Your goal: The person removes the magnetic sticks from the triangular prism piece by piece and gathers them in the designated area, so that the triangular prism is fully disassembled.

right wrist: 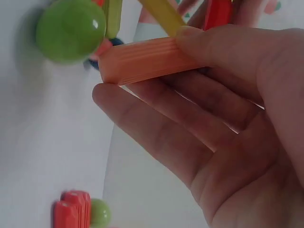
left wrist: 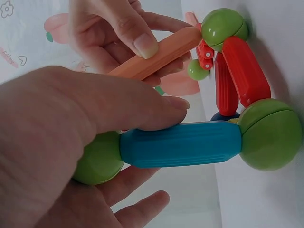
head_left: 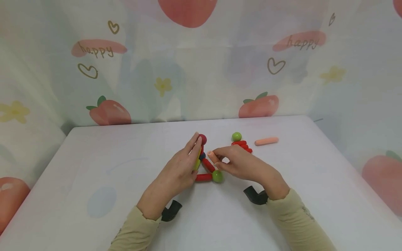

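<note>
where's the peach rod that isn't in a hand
In the head view, the loose peach rod lies toward the back of the white table, right of centre, just right of a green ball and grouped red rods.

Left hand (head_left: pixel 180 167) hides the blue rod (left wrist: pixel 183 146) from head view; in left wrist view it covers part of a green ball (left wrist: pixel 100 160) and the orange rod's (left wrist: pixel 176 47) lower end. Dark blue ball (left wrist: pixel 221 117) there: mere sliver. Right wrist view: stacked red rods (right wrist: pixel 72 211) blurred, cut by bottom edge.
</note>
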Motion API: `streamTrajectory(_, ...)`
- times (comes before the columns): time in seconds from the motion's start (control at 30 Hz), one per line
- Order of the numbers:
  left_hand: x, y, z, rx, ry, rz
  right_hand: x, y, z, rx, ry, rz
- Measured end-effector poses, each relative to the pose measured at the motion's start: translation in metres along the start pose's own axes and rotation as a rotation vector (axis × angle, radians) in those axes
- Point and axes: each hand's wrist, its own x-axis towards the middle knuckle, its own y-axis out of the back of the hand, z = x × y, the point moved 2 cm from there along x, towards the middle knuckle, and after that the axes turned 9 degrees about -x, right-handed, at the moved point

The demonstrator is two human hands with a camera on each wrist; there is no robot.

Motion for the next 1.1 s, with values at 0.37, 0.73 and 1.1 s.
streamTrajectory(0.37, 0.001, -0.001, 0.001, 0.015, 0.018, -0.013, -0.013, 0.019, 0.02, -0.06, -0.079, 0.1)
streamTrajectory(0.73, 0.001, -0.002, 0.0, 0.014, 0.01, -0.008, -0.019, 0.024, 0.029, -0.072, -0.146, 0.12)
streamTrajectory(1.1, 0.001, -0.001, 0.001, 0.025, -0.002, 0.007, -0.025, 0.029, 0.046, -0.102, -0.188, 0.159)
